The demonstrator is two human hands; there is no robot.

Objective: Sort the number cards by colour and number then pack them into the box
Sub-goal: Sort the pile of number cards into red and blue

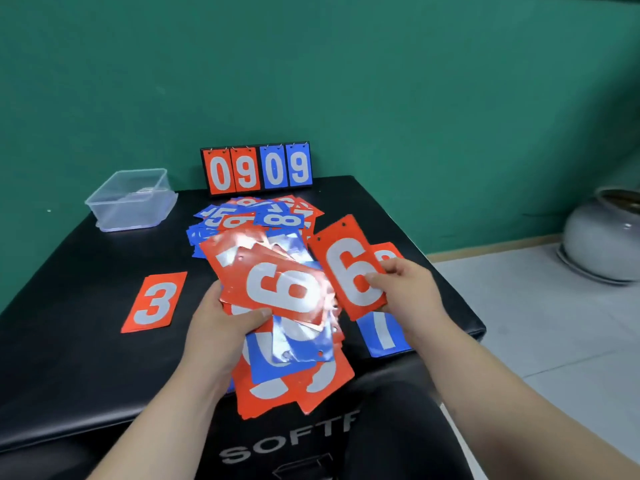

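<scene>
**A:** Hands first: what did each one have?

**B:** On the near side of the heap (pixel 256 220), closest to the camera, the left hand (pixel 221 327) gripped a messy fan of cards (pixel 277 289), thumb across the red 9 on top. Near-right of the heap, the right hand (pixel 405 289) pinched a red 6 card (pixel 349 268) by its lower corner.

**A:** How should that 6 have gone down?

**B:** Flat and digit-up in a spot of its own, I judged. A blue 7 card (pixel 381 336) and another red card (pixel 388 252) lay right of the heap, partly under that hand. A red 3 card (pixel 154 303) lay near-left of the heap on the worktop (pixel 86 271). Keeping the 6 with the reds and clear of the 7 would have held the colours apart. The glossy fan looked ready to slide, so a firmer squeeze seemed wise.

**A:** And the box?

**B:** The clear box (pixel 131 199) sat far-left of the heap, its contents unclear. The scoreboard (pixel 258 169) stood behind the heap.
</scene>
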